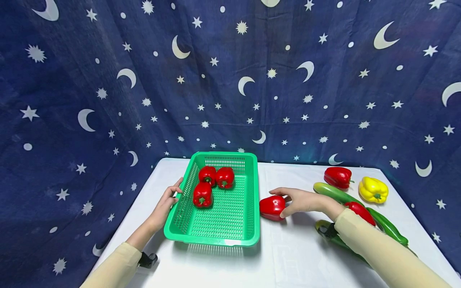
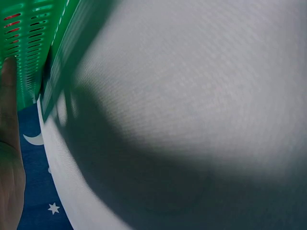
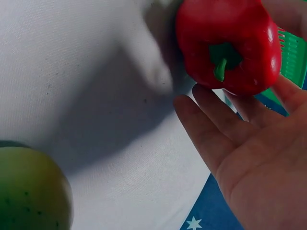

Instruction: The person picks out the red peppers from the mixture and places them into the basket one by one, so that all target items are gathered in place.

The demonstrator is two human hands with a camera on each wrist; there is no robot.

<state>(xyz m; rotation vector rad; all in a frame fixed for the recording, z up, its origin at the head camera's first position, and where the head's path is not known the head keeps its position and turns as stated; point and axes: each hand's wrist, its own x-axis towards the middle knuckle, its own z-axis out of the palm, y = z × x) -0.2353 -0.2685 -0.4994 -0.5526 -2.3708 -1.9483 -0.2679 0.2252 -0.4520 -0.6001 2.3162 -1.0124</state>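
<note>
Just right of the green basket, my right hand holds a red bell pepper between thumb and fingers. The right wrist view shows that pepper stem toward the camera, with the hand around its far side. My left hand rests against the basket's left side, fingers slightly bent at the rim. In the left wrist view a finger of this hand lies along the basket's slotted outer wall. Three red peppers sit inside the basket, toward its back left.
On the table's right stand a red pepper, a yellow pepper and another red pepper. Long green vegetables lie among them, partly under the right forearm. A blue curtain with moons and stars hangs behind the white table.
</note>
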